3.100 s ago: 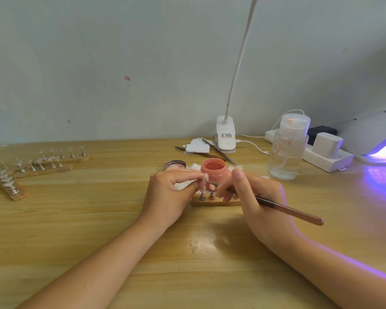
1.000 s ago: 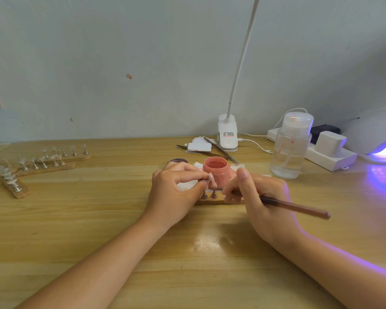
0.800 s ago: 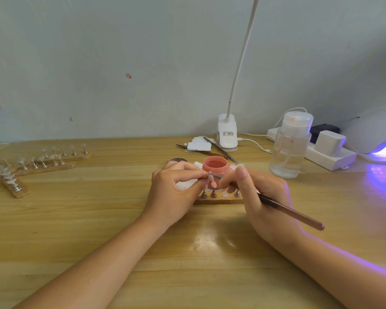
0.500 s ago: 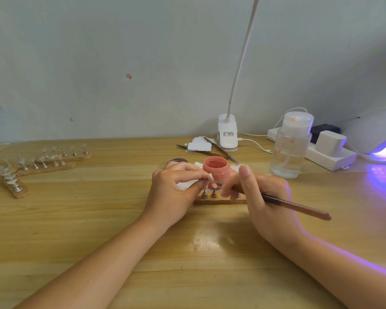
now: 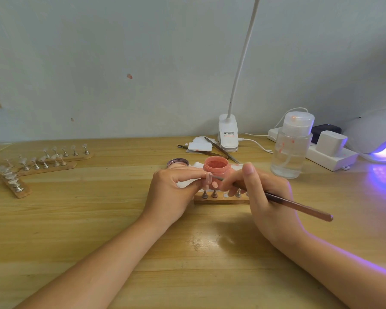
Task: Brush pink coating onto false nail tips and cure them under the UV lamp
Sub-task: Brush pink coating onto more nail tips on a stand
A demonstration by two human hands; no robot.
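pink gel goes on thin: your left hand (image 5: 172,192) pinches the nail tip (image 5: 208,178) above the wooden stand (image 5: 221,199); right hand (image 5: 265,197) grips the brush (image 5: 299,206), so stroke lightly.

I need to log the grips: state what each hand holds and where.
Right hand grips the brush on its shaft near the bristle end. Left hand pinches a false nail tip; its stand is hidden.

Bright, even light; violet UV lamp (image 5: 379,139) glow right; wide-angle bending at edges.
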